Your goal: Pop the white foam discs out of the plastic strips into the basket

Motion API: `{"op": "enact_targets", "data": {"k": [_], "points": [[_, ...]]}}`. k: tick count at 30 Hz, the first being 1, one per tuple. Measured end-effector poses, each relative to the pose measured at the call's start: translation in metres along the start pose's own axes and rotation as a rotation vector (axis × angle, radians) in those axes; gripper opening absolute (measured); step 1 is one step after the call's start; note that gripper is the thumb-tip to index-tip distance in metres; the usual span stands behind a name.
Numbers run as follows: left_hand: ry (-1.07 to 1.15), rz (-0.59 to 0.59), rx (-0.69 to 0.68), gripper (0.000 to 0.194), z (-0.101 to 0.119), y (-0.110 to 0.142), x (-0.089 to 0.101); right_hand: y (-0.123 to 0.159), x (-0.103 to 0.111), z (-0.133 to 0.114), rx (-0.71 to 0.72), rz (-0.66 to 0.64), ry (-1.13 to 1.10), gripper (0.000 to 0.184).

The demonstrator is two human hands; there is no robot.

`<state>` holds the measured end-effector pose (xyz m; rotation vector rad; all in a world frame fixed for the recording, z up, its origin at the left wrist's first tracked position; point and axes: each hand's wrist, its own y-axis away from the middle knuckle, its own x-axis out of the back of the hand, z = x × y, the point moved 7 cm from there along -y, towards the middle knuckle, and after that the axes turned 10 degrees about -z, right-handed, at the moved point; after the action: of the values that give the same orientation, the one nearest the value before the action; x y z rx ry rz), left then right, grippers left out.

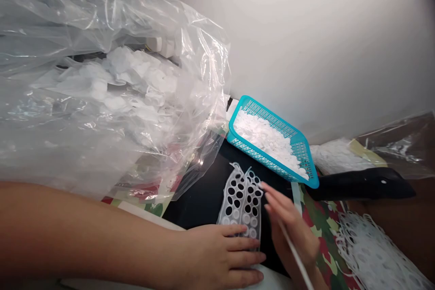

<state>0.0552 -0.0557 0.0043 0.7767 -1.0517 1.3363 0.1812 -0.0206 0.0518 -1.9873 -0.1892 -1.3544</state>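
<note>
Perforated white sheet [242, 208], long axis pointing away, open-holed end farthest

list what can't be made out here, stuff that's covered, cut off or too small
All in the head view:
- Near part of the perforated sheeting: covered by the left hand.
- White stick: partly behind fingers of the right hand; lower end cut off by the bottom edge.
- White pieces in the blue basket: too small to tell apart.
- Clear bag: cut off by the left edge.
</note>
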Motion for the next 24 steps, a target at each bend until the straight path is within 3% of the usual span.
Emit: {"op": "enact_targets", "data": {"k": [3, 4, 7, 9, 17, 24], "points": [[0.038, 0.058, 0.001, 0.062, 0.000, 0.002, 0.000, 0.000, 0.022, 0.011, -0.085, 0.145, 0.079, 0.039], [0.038, 0.068, 0.001, 0.061, -0.001, 0.003, 0.000, -0.001, 0.023, 0.012, -0.070, 0.111, 0.041, 0.038], [0.009, 0.069, -0.003, 0.058, -0.001, 0.003, 0.001, -0.003, 0.001, 0.001, 0.103, -0.212, -0.151, 0.034], [-0.021, 0.047, -0.007, 0.058, -0.001, 0.002, 0.001, 0.001, -0.013, -0.010, 0.207, -0.361, -0.213, 0.035], [-0.068, 0.034, -0.006, 0.061, 0.000, 0.000, 0.003, 0.013, -0.027, -0.011, 0.241, -0.508, -0.248, 0.037], [-0.040, 0.048, -0.025, 0.063, -0.001, 0.000, 0.004, 0.015, -0.029, -0.012, 0.252, -0.535, -0.255, 0.035]]}}
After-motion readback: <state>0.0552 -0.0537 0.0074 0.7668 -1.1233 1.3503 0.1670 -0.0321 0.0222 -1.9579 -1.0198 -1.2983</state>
